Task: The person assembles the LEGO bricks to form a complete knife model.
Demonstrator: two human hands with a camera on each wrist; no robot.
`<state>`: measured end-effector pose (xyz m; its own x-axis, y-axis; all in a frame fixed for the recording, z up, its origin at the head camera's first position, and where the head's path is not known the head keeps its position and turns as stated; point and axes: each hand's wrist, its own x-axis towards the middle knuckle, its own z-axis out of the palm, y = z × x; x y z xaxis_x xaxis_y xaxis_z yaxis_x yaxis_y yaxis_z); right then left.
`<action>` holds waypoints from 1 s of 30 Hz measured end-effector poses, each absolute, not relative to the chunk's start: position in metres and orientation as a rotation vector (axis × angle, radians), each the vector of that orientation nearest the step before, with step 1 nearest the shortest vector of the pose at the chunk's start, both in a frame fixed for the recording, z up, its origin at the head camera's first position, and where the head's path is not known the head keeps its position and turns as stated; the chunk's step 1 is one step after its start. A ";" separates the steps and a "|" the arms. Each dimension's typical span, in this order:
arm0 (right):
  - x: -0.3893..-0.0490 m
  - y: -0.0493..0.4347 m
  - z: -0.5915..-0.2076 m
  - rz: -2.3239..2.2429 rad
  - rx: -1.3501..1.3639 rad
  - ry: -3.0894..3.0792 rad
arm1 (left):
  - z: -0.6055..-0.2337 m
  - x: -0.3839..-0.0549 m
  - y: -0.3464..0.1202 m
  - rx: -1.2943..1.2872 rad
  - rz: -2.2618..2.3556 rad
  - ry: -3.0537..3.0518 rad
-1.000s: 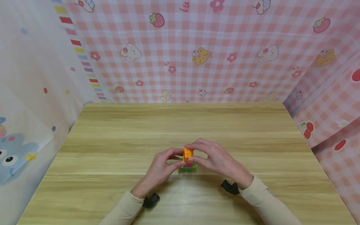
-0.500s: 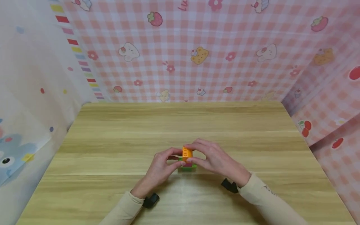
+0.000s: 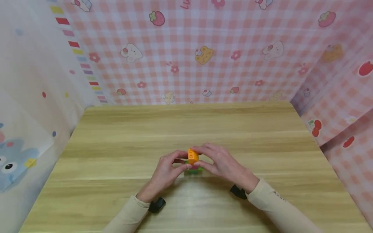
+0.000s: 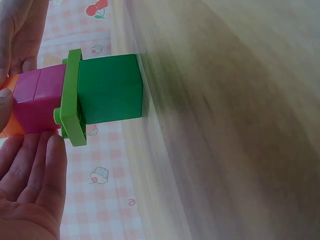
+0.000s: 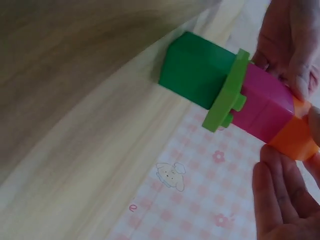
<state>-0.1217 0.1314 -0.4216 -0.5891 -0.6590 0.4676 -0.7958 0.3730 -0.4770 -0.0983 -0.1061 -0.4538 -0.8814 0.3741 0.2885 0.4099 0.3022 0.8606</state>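
A small stack of toy building bricks stands near the middle of the table. A dark green brick (image 4: 111, 89) is at its bottom, with a thin light green plate (image 4: 74, 97) over it. Above the plate is a pink brick section (image 5: 262, 105), topped by an orange brick (image 3: 193, 157) with studs. My left hand (image 3: 167, 168) pinches the upper stack where pink meets orange, thumb in front and fingers behind. From the other side, my right hand (image 3: 222, 163) grips the orange brick between thumb and fingers. Fingers hide part of the orange brick in both wrist views.
The wooden table (image 3: 122, 129) spreads around the hands. A pink checked cloth (image 3: 180, 48) hangs behind its far edge, with a pale patterned cloth (image 3: 29, 81) at the left. Black wrist mounts (image 3: 157, 205) sit at both sleeves.
Both hands stay on the stack. The orange brick has turned slightly, showing more of its smooth side. The head view has shifted a little.
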 end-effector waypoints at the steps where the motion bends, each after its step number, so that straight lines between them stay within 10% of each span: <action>1: -0.121 0.131 -0.422 1.016 1.307 -2.440 | -0.454 -0.098 -0.107 -0.744 -1.673 -2.515; 30: -0.135 0.131 -0.429 1.560 0.786 -2.879 | -0.451 -0.094 -0.123 -0.551 -1.606 -2.662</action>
<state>-0.1354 0.1306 -0.4286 -0.8669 -0.4980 0.0219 -0.2903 0.4688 -0.8342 -0.0941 -0.1234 -0.4507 -0.9391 0.3021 0.1640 0.2860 0.4219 0.8604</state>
